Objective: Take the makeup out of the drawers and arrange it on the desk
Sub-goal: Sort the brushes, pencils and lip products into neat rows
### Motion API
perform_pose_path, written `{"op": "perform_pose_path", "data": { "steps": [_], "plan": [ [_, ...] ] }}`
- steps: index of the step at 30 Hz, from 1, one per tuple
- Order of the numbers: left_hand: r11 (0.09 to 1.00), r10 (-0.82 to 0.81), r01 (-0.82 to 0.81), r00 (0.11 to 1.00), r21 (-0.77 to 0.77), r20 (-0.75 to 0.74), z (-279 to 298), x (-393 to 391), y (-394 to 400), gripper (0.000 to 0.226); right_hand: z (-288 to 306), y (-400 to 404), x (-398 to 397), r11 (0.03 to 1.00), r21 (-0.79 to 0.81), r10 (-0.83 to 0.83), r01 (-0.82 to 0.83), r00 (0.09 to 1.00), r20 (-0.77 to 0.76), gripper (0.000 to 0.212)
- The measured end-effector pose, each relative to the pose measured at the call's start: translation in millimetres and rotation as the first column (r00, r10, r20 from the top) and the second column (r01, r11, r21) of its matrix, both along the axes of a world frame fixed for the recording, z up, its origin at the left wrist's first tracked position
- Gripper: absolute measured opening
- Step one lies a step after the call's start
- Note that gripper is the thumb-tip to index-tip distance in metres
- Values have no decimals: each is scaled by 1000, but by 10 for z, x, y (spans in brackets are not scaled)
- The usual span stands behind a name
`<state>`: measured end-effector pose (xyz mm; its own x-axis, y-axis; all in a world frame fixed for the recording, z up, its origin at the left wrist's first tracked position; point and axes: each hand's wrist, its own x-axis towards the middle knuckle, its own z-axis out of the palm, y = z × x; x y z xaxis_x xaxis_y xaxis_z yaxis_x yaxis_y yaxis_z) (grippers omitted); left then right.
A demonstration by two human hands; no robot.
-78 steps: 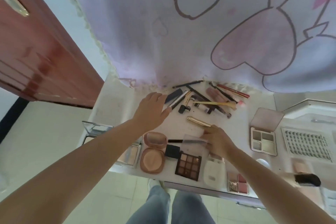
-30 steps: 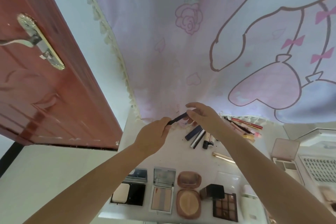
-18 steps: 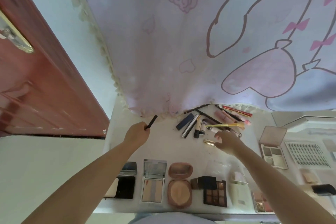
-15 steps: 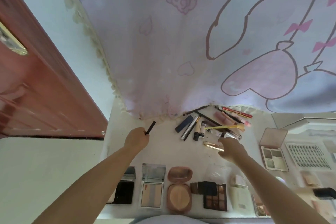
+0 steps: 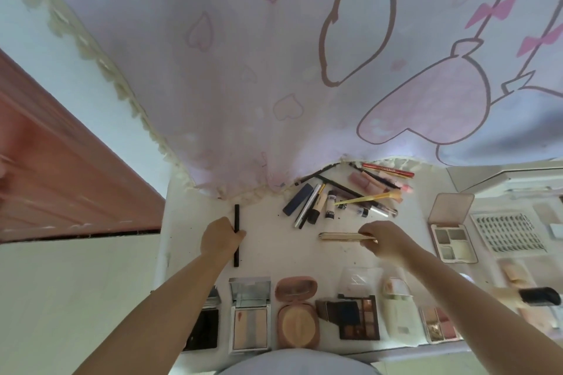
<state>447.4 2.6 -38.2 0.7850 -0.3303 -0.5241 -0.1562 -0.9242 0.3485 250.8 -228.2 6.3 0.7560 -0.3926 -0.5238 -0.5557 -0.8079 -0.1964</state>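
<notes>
While the long items lie tangled in a heap (image 5: 341, 198) at the back of the surface (image 5: 274, 250), I have my left hand (image 5: 221, 239) curled around a thin black pencil (image 5: 236, 234), pinching it near its middle so it stands roughly parallel to my forearm, its lower end just above the front row. I judge this is to lay it straight in the bare stretch on the left. My right hand (image 5: 385, 239) pinches the near end of a slim gold tube (image 5: 341, 236), which lies level across the surface, apart from the heap, probably so it can be lined up next.

The compacts and palettes (image 5: 249, 313) sit open in a row along the front edge, close to the lip, so I would avoid sweeping my forearms back over them. The curtain (image 5: 243, 100) hem drapes onto the back of the surface and touches some pencils there. Open room lies between both hands and between the pencil and the left edge; on the right, an open grey palette (image 5: 454, 240) crowds it.
</notes>
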Motion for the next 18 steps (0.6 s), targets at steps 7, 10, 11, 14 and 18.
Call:
{"op": "perform_pose_path", "data": {
  "steps": [7,10,11,14,18],
  "plan": [
    [990,-76,102,968,-97,237,389,-224,-36,50,520,229,117,957,289,-55,-36,953,298,14],
    [827,-275,350,934,-440,227,730,-453,-165,46,739,385,298,901,432,-147,-41,907,394,26],
    [768,-333,380,924,-516,186,852,-534,-222,44,800,438,362,880,475,-198,-29,885,421,27],
    [764,-348,456,887,-456,303,1083,-687,-337,28,951,599,537,874,486,-316,21,784,534,29],
    [835,-359,519,763,-179,538,1320,-665,-368,33,1188,727,642,886,463,-356,11,657,665,29]
  ]
}}
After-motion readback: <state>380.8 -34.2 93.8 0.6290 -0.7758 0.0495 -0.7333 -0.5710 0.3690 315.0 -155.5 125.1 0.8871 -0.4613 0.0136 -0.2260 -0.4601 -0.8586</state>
